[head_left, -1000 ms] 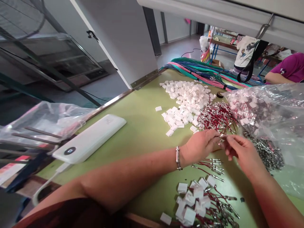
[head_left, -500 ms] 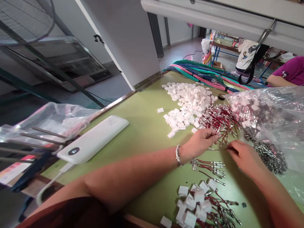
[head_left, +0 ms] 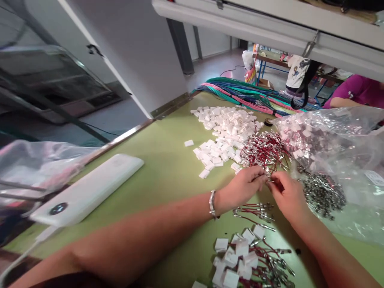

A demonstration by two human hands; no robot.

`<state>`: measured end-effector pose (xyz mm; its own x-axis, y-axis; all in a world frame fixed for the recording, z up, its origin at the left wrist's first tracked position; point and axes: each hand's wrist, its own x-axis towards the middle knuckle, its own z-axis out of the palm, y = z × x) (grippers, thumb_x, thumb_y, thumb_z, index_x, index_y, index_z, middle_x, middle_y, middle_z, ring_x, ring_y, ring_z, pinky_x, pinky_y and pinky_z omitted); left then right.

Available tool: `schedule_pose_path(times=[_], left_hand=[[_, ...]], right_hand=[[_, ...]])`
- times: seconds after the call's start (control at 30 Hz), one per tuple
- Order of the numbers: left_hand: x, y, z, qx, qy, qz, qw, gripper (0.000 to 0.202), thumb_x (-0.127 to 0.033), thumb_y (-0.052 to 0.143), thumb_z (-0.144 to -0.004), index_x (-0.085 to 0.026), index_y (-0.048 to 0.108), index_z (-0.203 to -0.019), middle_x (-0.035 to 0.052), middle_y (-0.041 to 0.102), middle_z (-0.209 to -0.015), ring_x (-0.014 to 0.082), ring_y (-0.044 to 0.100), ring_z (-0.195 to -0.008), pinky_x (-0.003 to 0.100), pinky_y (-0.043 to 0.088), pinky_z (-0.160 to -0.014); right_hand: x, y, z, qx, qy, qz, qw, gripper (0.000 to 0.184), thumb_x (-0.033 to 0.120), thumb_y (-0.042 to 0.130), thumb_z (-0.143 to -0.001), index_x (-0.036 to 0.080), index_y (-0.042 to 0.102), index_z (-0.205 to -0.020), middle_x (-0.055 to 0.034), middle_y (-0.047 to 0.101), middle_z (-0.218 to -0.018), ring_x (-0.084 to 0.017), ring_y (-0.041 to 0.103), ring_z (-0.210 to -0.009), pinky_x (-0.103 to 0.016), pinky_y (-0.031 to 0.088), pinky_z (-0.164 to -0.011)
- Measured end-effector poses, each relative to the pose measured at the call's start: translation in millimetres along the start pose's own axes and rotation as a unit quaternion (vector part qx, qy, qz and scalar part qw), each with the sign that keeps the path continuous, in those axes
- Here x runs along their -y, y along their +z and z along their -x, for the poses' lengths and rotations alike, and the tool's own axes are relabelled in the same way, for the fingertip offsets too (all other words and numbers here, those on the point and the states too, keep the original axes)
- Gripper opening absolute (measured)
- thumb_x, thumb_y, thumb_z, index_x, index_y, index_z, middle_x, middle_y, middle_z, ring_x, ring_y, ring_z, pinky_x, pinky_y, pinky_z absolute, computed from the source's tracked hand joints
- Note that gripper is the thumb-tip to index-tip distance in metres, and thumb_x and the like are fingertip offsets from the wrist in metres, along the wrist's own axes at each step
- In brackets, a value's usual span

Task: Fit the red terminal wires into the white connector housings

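My left hand point(head_left: 244, 186), with a silver bracelet at the wrist, is closed in a pinch at the near edge of a pile of short red wire leads point(head_left: 264, 148) with metal terminals. Right against its fingertips, my right hand point(head_left: 288, 196) is pinched as well. A red wire lead's metal end point(head_left: 270, 181) shows between the two hands; the fingers hide most of it. Just below lie several separate red wire leads point(head_left: 255, 208), roughly side by side. Nearer to me, white plastic connector housings point(head_left: 231, 256) are fitted on red leads in a heap.
Loose white housings point(head_left: 231, 124) spread behind the hands. To the right are a heap of metal terminals point(head_left: 325, 194) and a clear plastic bag point(head_left: 345, 132). Bundled coloured cables point(head_left: 234, 94) lie at the back. A white power bank point(head_left: 90, 188) sits left; another person's sleeve point(head_left: 349, 90) shows far right.
My right hand has moved in against my left, closing the gap that the red wire lead spanned. The whole view has shifted, with table things appearing further left.
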<state>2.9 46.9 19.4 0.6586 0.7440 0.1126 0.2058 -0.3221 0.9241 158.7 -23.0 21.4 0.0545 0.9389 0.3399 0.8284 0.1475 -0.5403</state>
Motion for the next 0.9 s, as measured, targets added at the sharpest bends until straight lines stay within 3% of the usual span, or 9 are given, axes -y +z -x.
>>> schedule_pose_path(times=[0.1, 0.2, 0.3, 0.4, 0.5, 0.67, 0.8, 0.9], left_hand=[[3.2, -0.8, -1.2, 0.022, -0.002, 0.029, 0.999, 0.027, -0.034, 0.049, -0.087, -0.016, 0.053, -0.067, -0.0026, 0.052, -0.06, 0.0082, 0.045, -0.056, 0.02, 0.039, -0.052], [4.1, -1.3, -1.4, 0.039, -0.025, 0.032, 0.998, 0.032, -0.038, 0.05, -0.086, -0.016, 0.053, -0.062, -0.0032, 0.049, -0.056, 0.0079, 0.042, -0.054, 0.02, 0.035, -0.051], [3.3, -2.4, -0.8, 0.039, -0.039, -0.004, 0.998, 0.038, -0.042, 0.049, -0.085, -0.016, 0.05, -0.058, -0.004, 0.044, -0.053, 0.0083, 0.039, -0.051, 0.02, 0.031, -0.049], [2.4, -3.4, -0.7, 0.031, -0.06, -0.024, 0.997, 0.041, -0.046, 0.048, -0.085, -0.017, 0.046, -0.055, -0.0048, 0.04, -0.05, 0.0085, 0.035, -0.049, 0.021, 0.029, -0.048], [2.1, -3.4, -1.1, 0.032, -0.079, -0.027, 0.996, 0.042, -0.047, 0.047, -0.085, -0.018, 0.043, -0.055, -0.0053, 0.037, -0.05, 0.0084, 0.032, -0.047, 0.021, 0.027, -0.047], [3.0, -2.3, -0.7, 0.027, -0.056, -0.037, 0.997, 0.044, -0.049, 0.051, -0.083, -0.018, 0.039, -0.054, -0.0052, 0.031, -0.053, 0.0087, 0.029, -0.051, 0.021, 0.026, -0.047], [5.4, -3.8, -1.0, 0.02, -0.056, -0.042, 0.997, 0.045, -0.049, 0.052, -0.082, -0.018, 0.038, -0.053, -0.0049, 0.03, -0.055, 0.009, 0.028, -0.053, 0.021, 0.025, -0.048], [8.1, -4.1, -1.5, 0.008, -0.057, -0.033, 0.998, 0.045, -0.049, 0.055, -0.081, -0.018, 0.037, -0.052, -0.0049, 0.029, -0.054, 0.0089, 0.029, -0.053, 0.022, 0.025, -0.048]], right_hand=[[2.7, -8.5, -2.9, 0.051, 0.02, -0.008, 0.998, 0.004, 0.024, 0.057, -0.084, 0.021, 0.06, -0.083, -0.0012, 0.067, -0.071, -0.016, 0.06, -0.063, -0.028, 0.043, -0.06], [2.9, -29.9, -10.5, 0.121, 0.002, 0.031, 0.992, 0.006, 0.02, 0.058, -0.084, 0.022, 0.063, -0.086, -0.0019, 0.069, -0.079, -0.015, 0.061, -0.069, -0.027, 0.044, -0.064], [-8.4, -58.0, -15.5, 0.19, 0.005, 0.167, 0.967, 0.013, 0.024, 0.054, -0.09, 0.024, 0.067, -0.087, -0.0019, 0.07, -0.085, -0.015, 0.061, -0.074, -0.026, 0.044, -0.065], [-28.8, -79.0, -9.3, 0.22, 0.046, 0.3, 0.927, 0.012, 0.023, 0.058, -0.088, 0.023, 0.068, -0.083, -0.0038, 0.068, -0.083, -0.016, 0.061, -0.071, -0.027, 0.04, -0.061], [-47.7, -82.5, 3.6, 0.209, 0.067, 0.351, 0.91, 0.009, 0.018, 0.06, -0.085, 0.019, 0.069, -0.084, -0.0077, 0.066, -0.086, -0.019, 0.061, -0.073, -0.029, 0.038, -0.06], [-63.2, -66.4, 13.1, 0.179, 0.055, 0.373, 0.908, 0.02, 0.022, 0.049, -0.093, 0.019, 0.068, -0.086, -0.0083, 0.064, -0.089, -0.019, 0.061, -0.079, -0.029, 0.039, -0.064], [-63.7, -64.7, 10.2, 0.14, 0.056, 0.367, 0.918, 0.024, 0.025, 0.046, -0.095, 0.019, 0.066, -0.084, -0.0087, 0.065, -0.093, -0.019, 0.061, -0.085, -0.028, 0.04, -0.067], [-53.5, -71.3, 9.1, 0.085, 0.079, 0.359, 0.926, 0.028, 0.026, 0.036, -0.098, 0.017, 0.063, -0.095, -0.011, 0.067, -0.093, -0.021, 0.062, -0.083, -0.029, 0.04, -0.065]])
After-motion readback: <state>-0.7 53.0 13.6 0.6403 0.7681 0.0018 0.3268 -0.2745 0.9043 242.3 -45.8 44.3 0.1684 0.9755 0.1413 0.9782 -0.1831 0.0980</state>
